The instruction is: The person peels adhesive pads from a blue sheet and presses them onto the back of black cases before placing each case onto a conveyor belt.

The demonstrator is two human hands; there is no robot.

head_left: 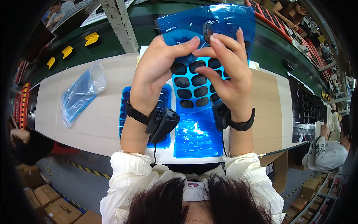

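Note:
Over the work table, my left hand [158, 58] is closed on a translucent blue film sheet [233, 20], thumb in front and fingers behind it. My right hand [233, 71] has its index and middle fingertips at a dark, glossy rounded piece [207, 33] standing on edge, which it appears to grip; the right thumb is apart from it. Below the hands, rows of dark rounded-rectangle pieces [199, 80] show on a light blue sheet. Nearer me lies a stack of shiny blue film sheets [197, 138]. Partly behind my left wrist is another blue sheet with dark pieces [125, 106].
A clear bag with blue film [84, 89] rests on the table's left side. Yellow-and-black holders [91, 38] sit on the green conveyor [149, 37] beyond a metal post [118, 26]. Black sheets with dark pieces [304, 106] lie far right, near a co-worker [330, 151].

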